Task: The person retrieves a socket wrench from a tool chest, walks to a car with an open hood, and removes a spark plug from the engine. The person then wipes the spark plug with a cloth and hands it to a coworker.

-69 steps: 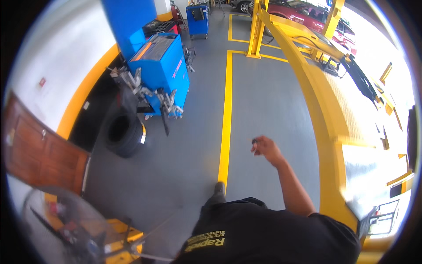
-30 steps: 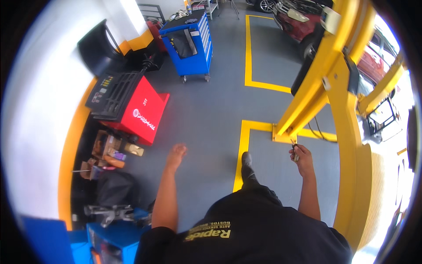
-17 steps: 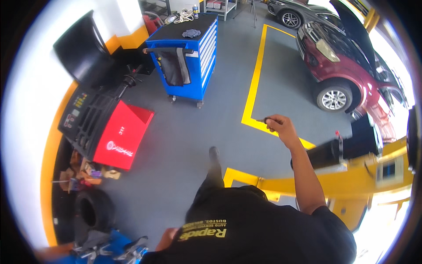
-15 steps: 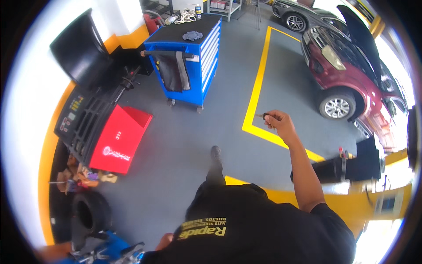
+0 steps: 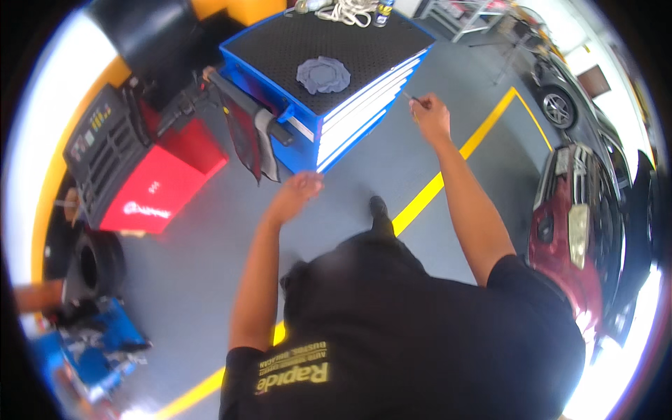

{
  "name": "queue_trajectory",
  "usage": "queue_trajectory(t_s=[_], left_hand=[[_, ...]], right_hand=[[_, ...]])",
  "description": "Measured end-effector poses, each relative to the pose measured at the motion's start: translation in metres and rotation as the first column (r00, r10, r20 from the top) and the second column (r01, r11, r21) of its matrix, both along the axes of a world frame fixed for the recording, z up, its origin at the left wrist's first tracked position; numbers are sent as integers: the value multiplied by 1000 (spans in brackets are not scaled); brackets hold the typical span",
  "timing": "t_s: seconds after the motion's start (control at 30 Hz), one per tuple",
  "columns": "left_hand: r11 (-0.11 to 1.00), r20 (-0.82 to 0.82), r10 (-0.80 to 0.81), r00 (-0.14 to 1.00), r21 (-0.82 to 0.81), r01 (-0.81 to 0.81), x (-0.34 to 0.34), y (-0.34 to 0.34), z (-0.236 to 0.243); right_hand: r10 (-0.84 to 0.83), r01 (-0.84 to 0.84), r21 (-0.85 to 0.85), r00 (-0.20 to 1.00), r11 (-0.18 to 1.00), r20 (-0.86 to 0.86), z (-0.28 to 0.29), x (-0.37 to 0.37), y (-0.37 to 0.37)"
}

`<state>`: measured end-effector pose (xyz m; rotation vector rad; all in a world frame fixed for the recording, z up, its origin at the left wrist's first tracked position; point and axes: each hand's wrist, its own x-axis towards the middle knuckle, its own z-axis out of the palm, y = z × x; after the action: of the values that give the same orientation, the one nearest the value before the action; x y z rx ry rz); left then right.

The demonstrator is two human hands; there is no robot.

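Note:
My right hand (image 5: pixel 430 115) is closed in a pinch on what looks like a key (image 5: pixel 414 100), a small dark-headed piece with a thin tip pointing up and left. It hangs in the air just right of the blue tool cabinet (image 5: pixel 269 77). My left hand (image 5: pixel 297 196) hovers near the cabinet's front lower corner, smeared by motion. Its fingers look bent, but whether they close on anything is unclear. On the cabinet's black top lies a crumpled grey-blue cloth (image 5: pixel 323 75). Behind it are a coiled white cord (image 5: pixel 350 12) and a small spray can (image 5: pixel 383 12).
Dark covers (image 5: pixel 241 126) hang from the cabinet's left side. A red and black wheel balancer (image 5: pixel 164 185) stands left, with a tyre (image 5: pixel 98 262) below it. A yellow line (image 5: pixel 427 192) crosses the grey floor. At the right are a maroon car (image 5: pixel 567 238) and a grey car (image 5: pixel 581 112).
I have come closer to the tool cabinet, which looms larger. My left hand has risen from the lower edge to the cabinet's corner. My right hand still holds the key, now beside the drawers.

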<state>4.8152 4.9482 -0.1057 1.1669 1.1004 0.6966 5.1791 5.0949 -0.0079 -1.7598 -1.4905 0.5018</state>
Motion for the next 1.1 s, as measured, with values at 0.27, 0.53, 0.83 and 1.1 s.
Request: queue_trajectory(t_s=[0.27,0.53,0.83,1.1], left_hand=[[759,-26,605,796,-281,-587,94,47,-65],[533,-50,798,601,-409,-741,158,109,-67],[404,347,908,236,-566,-719,180,161,-87],[395,354,909,218,-571,-719,190,173,-80]], right_hand=[[323,-329,-155,944,932,-61,-139,63,165],[470,-480,-21,868,877,-161,-154,95,189],[561,-565,-8,820,825,-114,-130,96,203],[566,-568,-2,821,823,-75,-123,101,209]])
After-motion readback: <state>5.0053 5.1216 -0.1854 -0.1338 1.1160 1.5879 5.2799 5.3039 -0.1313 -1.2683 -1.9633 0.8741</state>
